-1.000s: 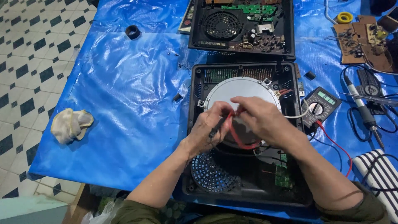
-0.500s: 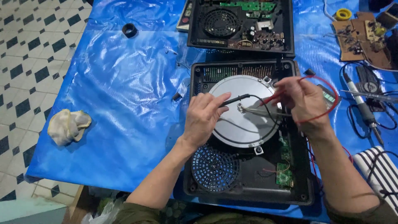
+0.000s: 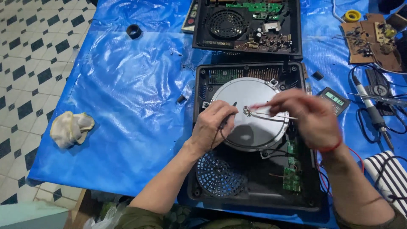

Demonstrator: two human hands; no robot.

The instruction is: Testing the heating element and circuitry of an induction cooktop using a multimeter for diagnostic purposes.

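Over the coil disc (image 3: 250,112), both hands pinch probes: left hand (image 3: 214,127) black, blurred right hand (image 3: 307,116) red.

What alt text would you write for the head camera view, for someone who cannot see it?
Two hands, left hand and right hand, hold a black probe and red probe to the round silver disc inside an opened black cooktop on a blue tarp.

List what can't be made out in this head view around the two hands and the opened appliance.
- Right hand: motion-blurred, so its grip on the red probe is unclear.
- Left hand: the fingers cover most of the black probe.
- Multimeter: the screen is too small to read.
- Upper opened appliance: cut off by the top edge.
- Striped cloth: cut off by the right edge.
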